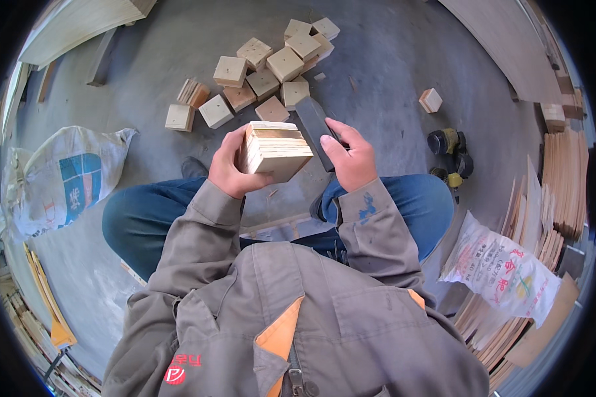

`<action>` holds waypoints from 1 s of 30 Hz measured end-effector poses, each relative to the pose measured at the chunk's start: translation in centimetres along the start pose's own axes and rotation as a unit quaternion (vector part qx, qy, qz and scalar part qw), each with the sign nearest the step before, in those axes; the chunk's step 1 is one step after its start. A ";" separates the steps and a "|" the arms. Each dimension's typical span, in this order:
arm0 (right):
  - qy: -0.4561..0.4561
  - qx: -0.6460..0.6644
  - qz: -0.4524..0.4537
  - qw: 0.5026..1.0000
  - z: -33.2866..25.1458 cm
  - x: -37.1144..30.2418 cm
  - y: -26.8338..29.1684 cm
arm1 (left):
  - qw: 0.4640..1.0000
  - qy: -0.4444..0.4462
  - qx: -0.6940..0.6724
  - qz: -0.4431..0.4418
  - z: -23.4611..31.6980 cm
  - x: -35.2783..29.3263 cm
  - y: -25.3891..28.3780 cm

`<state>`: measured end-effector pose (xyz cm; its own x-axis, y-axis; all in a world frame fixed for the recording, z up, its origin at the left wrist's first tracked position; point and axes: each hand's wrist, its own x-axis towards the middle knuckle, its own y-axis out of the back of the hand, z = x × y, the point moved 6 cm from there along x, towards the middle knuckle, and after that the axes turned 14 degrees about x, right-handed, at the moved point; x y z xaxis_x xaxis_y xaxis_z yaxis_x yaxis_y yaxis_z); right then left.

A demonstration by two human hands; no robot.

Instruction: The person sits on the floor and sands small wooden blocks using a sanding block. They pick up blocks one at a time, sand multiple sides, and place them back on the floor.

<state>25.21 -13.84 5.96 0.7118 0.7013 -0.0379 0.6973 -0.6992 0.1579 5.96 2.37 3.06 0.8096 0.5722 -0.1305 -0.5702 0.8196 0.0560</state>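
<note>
The left hand (228, 165) grips a stack of thin wooden squares (275, 151) above the knees, while the right hand (351, 159) clamps a dark sanding block (314, 126) against the stack's edge. A pile of wooden blocks (265, 73) lies on the floor (391, 59) ahead, so much work seems left.

On the grey concrete floor (391, 59) ahead of us lies a heap of small wooden blocks (265, 73), with one lone block (430, 100) well apart. We see printed sacks (66, 178) at both sides, stacked plywood strips (566, 182), and a black-and-yellow power tool (450, 155).
</note>
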 end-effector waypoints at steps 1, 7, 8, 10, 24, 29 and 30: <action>-0.008 0.055 0.002 0.998 -0.5 -0.1 -0.2 | 0.999 0.004 -0.051 -0.005 0.6 0.2 0.0; -0.044 0.194 -0.073 0.977 -2.1 -1.2 -2.5 | 0.994 0.005 -0.108 0.020 -1.1 0.3 2.0; -0.036 0.192 -0.079 0.977 -1.8 -1.2 -2.6 | 0.991 0.005 -0.128 0.022 -1.1 0.3 2.1; -0.038 0.191 -0.083 0.977 -1.7 -1.1 -2.7 | 0.985 0.021 -0.166 0.037 -1.2 0.5 2.4; 0.073 0.054 -0.120 0.989 -4.3 -1.9 -5.0 | 0.887 0.099 -0.416 0.176 -4.5 -0.2 2.1; 0.092 0.015 -0.139 0.986 -4.5 -2.3 -5.5 | 0.861 0.177 -0.455 0.143 -2.5 -0.8 1.2; 0.089 0.010 -0.140 0.986 -4.6 -2.3 -5.5 | 0.857 0.185 -0.458 0.148 -2.6 -0.8 1.3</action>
<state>19.30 -10.96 9.69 0.4657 0.8796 0.0975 0.8676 -0.4754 0.1455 4.20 2.87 0.62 0.6074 0.5643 -0.5592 -0.7500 0.1753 -0.6377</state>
